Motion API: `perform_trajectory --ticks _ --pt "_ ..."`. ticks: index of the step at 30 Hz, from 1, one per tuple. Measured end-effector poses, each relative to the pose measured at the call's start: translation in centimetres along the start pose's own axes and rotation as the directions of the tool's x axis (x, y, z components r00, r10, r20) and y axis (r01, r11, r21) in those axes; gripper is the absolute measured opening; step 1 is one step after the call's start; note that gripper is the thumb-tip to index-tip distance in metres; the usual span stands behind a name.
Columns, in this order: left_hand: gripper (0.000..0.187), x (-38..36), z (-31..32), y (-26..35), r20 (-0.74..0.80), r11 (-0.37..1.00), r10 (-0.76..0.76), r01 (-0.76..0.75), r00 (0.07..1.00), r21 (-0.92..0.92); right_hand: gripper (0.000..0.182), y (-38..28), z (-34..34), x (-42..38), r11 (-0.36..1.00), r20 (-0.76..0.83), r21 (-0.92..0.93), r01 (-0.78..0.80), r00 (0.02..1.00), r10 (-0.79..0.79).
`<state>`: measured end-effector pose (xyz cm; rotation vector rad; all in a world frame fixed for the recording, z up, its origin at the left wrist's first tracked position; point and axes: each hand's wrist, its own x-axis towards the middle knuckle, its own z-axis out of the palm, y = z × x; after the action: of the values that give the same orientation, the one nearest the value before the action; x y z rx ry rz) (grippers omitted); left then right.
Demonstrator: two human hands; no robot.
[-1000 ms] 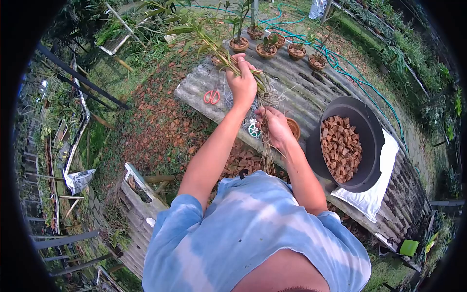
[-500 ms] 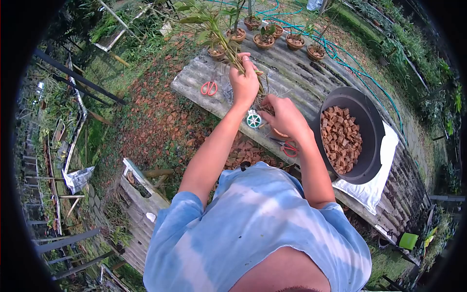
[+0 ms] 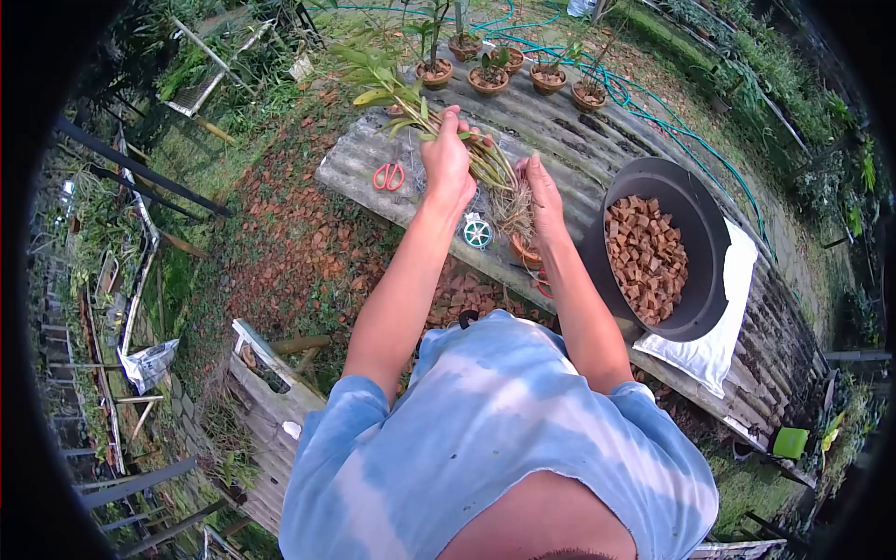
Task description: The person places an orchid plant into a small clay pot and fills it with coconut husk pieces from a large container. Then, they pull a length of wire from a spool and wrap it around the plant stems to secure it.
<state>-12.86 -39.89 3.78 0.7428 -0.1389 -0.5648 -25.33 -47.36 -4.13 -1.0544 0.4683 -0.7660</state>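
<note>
Looking down from the head camera, I see two bare arms reaching out over a corrugated sheet table [image 3: 569, 121]. My left hand [image 3: 446, 161] has its fingers wrapped shut around the stems of an orchid plant [image 3: 411, 98], whose green leaves stretch up and to the left while its pale tangled roots [image 3: 513, 207] hang down between both hands. My right hand [image 3: 544, 191] rests against the right side of those roots, fingers extended and held close together; I cannot tell whether they grip anything. Just below the roots sits a small clay pot [image 3: 525, 250], with a green wire spool [image 3: 478, 233] beside it. Red-handled scissors [image 3: 387, 175] lie left of the left hand. A black tub [image 3: 714, 252] of brown chunks stands to the right.
</note>
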Motion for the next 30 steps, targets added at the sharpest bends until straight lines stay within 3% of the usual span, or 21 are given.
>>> perform_trajectory --ticks 3,6,12,15,18,19,22,25,28,30 --pt "0.019 -0.4 1.0 0.2 0.004 0.993 0.096 -0.096 0.995 0.069 0.064 2.0 0.2 0.7 0.815 -0.114 -0.543 0.202 0.944 -0.310" --pt "0.019 -0.5 1.2 -0.1 0.045 0.977 0.163 -0.168 0.986 0.132 0.063 0.7 -0.3 -0.7 0.933 -0.099 -0.357 -0.041 0.995 0.006" --pt "0.020 0.1 1.3 -1.5 0.046 0.932 0.265 -0.268 0.963 0.243 0.069 -0.4 0.1 -2.7 0.950 -0.082 -0.062 -0.306 0.950 0.301" --pt "0.021 0.3 1.7 -1.7 0.025 0.929 0.293 -0.290 0.956 0.229 0.079 -1.2 -0.1 -4.1 0.843 0.097 0.347 -0.410 0.910 0.402" --pt "0.021 0.4 1.8 -2.1 0.038 0.935 0.313 -0.315 0.949 0.162 0.092 -1.4 -0.4 -4.7 0.777 0.147 0.529 -0.341 0.939 0.311" --pt "0.020 0.4 1.8 -2.3 0.049 0.929 0.330 -0.333 0.943 0.160 0.105 0.1 -1.1 -4.2 0.832 0.055 0.463 -0.306 0.947 0.317" --pt "0.021 0.0 1.9 -3.0 0.076 0.920 0.353 -0.361 0.932 0.154 0.108 0.5 -1.4 -3.9 0.759 0.122 0.590 -0.274 0.960 0.251" --pt "0.021 -0.2 1.7 -3.5 0.097 0.921 0.346 -0.358 0.933 0.157 0.108 -1.8 -0.3 -5.7 0.686 0.240 0.645 -0.337 0.941 0.237" --pt "0.021 -0.3 1.6 -3.4 0.114 0.912 0.353 -0.369 0.928 0.180 0.087 -0.4 -1.2 -5.2 0.698 0.296 0.632 -0.336 0.938 0.183" --pt "0.022 -0.2 1.5 -3.4 0.124 0.911 0.340 -0.359 0.932 0.201 0.063 0.4 -1.9 -4.8 0.712 0.259 0.609 -0.350 0.936 0.238"
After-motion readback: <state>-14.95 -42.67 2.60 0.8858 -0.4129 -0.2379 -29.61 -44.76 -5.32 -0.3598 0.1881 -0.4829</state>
